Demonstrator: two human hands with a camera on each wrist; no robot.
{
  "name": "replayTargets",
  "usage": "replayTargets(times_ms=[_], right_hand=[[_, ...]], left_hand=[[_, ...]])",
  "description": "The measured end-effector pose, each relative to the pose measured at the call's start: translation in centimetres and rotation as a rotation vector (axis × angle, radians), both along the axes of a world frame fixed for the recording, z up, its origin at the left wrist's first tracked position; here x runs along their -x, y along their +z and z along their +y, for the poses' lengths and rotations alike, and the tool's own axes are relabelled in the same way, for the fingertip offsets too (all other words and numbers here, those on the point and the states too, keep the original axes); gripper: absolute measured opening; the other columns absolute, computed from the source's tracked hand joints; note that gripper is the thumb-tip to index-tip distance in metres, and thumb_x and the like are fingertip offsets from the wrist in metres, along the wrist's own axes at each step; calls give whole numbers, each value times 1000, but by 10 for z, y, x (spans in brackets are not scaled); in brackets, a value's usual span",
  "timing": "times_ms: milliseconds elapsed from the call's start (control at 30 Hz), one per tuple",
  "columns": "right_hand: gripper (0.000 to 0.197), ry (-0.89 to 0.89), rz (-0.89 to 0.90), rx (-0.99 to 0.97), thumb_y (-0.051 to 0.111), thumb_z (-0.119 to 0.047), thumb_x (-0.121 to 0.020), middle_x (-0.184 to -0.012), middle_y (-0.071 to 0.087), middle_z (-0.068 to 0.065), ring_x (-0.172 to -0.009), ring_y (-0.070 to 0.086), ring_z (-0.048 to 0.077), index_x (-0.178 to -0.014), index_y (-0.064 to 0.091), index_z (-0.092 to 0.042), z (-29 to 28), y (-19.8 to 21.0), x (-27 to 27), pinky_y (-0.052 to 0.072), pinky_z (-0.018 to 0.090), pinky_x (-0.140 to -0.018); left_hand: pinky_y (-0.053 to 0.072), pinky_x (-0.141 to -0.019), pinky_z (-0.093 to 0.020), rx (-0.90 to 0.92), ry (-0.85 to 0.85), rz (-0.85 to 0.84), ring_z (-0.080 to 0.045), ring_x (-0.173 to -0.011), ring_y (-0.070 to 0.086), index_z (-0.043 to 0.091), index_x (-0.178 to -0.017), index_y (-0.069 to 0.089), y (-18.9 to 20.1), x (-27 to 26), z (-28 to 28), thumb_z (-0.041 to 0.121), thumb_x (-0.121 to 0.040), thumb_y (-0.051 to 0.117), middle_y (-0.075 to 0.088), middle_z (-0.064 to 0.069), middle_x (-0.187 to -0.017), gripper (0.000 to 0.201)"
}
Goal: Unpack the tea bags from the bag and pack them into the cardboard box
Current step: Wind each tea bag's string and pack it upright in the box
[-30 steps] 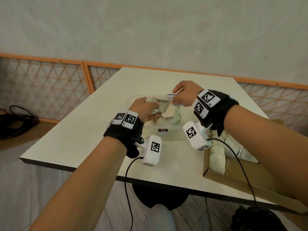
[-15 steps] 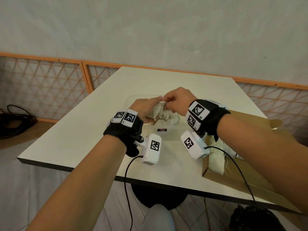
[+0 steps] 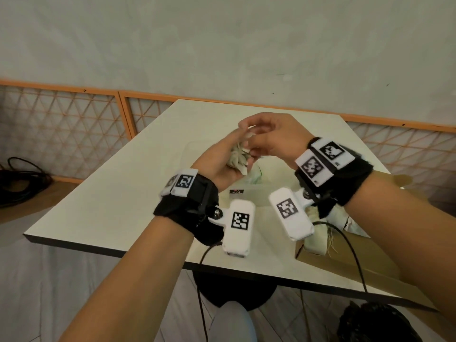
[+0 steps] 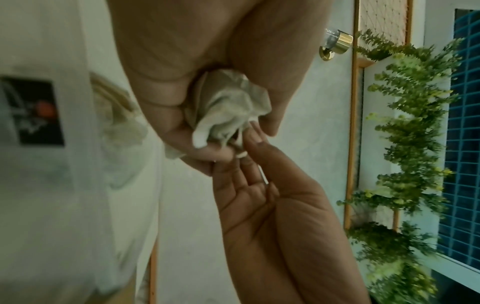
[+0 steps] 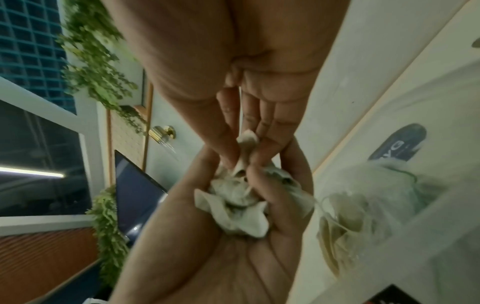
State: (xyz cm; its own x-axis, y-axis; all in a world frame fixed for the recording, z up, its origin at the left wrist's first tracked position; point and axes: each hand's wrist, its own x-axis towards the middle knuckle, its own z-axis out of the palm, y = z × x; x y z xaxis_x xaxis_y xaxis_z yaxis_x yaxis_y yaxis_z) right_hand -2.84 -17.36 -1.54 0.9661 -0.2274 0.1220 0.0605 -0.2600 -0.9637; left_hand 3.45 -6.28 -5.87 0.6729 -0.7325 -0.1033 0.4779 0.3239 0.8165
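Note:
My left hand [image 3: 223,160] is raised above the table, palm turned inward, fingers curled round a bunch of crumpled pale tea bags [image 3: 238,157]. My right hand [image 3: 257,143] is just right of and over it. In the right wrist view, its thumb and fingers pinch the top of one tea bag [image 5: 245,148] in the bunch [image 5: 237,205]. The left wrist view shows the same bunch [image 4: 228,107] gripped in my left hand [image 4: 207,131]. The clear plastic bag [image 3: 254,180] lies on the table below the hands. The open cardboard box [image 3: 345,257] sits at the table's right front with tea bags [image 3: 317,239] inside.
The white table [image 3: 118,206] has its front edge near my forearms. A small dark label [image 3: 236,192] lies by the plastic bag. An orange lattice screen [image 3: 61,124] runs behind the table, and black cables [image 3: 22,178] lie on the floor at left.
Both hands have lifted off the plastic bag with a bunch of tea bags. My left hand has turned to cup the bunch, and my right hand now pinches one bag at its top.

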Motion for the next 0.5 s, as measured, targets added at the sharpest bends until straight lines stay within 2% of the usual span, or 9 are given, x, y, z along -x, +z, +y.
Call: replayTargets(times_ms=[67, 100, 167, 200, 233, 300, 400, 500], right_hand=[[32, -22, -49, -30, 60, 14, -78, -79, 62, 8, -64, 60, 17, -102, 63, -8, -6, 3, 22, 56, 23, -64], [33, -37, -73, -38, 60, 14, -78, -80, 62, 7, -67, 60, 18, -103, 63, -7, -9, 2, 34, 56, 22, -65], [32, -75, -117, -48, 61, 13, -78, -81, 62, 6, -71, 61, 16, -101, 63, -9, -17, -4, 61, 56, 21, -66], [31, -109, -134, -48, 62, 12, -77, -82, 62, 6, -70, 61, 13, -99, 64, -10, -22, -8, 74, 55, 20, -65], [29, -155, -151, -45, 63, 11, -77, -82, 63, 5, -70, 61, 11, -97, 65, -11, -27, -12, 87, 54, 19, -65], [25, -261, -174, -40, 63, 9, -78, -79, 64, 1, -67, 60, 6, -92, 66, -12, -39, -23, 112, 52, 16, -64], [20, -388, -104, -43, 63, 4, -81, -74, 66, -3, -62, 58, 3, -87, 68, -14, -57, -45, 145, 50, 13, -59], [17, -462, -4, -127, 64, 2, -81, -71, 65, -2, -65, 58, 8, -80, 66, -16, -71, -71, 168, 50, 15, -56]], left_hand=[[43, -50, -12, 49, -17, -14, -7, -66, 54, 11, -100, 64, -3, 15, -8, 29, -94, 56, 55, 1, -79, 21], [43, -49, -12, 77, -20, -10, -8, -65, 52, 7, -105, 64, -6, 21, -14, 27, -92, 58, 54, -1, -81, 24], [44, -47, -14, 118, -45, -3, -9, -64, 49, -4, -120, 58, -10, 38, -29, 24, -89, 61, 55, -5, -85, 42], [43, -45, -14, 133, -59, 3, -9, -62, 49, -6, -123, 56, -11, 47, -36, 23, -88, 62, 56, -5, -84, 45], [43, -44, -14, 145, -62, 6, -9, -60, 50, -4, -118, 57, -14, 57, -44, 22, -89, 61, 57, -5, -81, 40], [41, -42, -14, 188, -99, 31, -9, -57, 50, 7, -101, 58, -18, 76, -59, 21, -90, 61, 55, -6, -80, 19], [41, -41, -14, 235, -155, 117, -8, -57, 51, 13, -90, 54, -28, 99, -76, 22, -88, 62, 56, -5, -78, 13], [43, -42, -14, 268, -188, 205, -9, -60, 56, 14, -85, 52, -42, 115, -89, 21, -84, 61, 57, -2, -74, 11]])
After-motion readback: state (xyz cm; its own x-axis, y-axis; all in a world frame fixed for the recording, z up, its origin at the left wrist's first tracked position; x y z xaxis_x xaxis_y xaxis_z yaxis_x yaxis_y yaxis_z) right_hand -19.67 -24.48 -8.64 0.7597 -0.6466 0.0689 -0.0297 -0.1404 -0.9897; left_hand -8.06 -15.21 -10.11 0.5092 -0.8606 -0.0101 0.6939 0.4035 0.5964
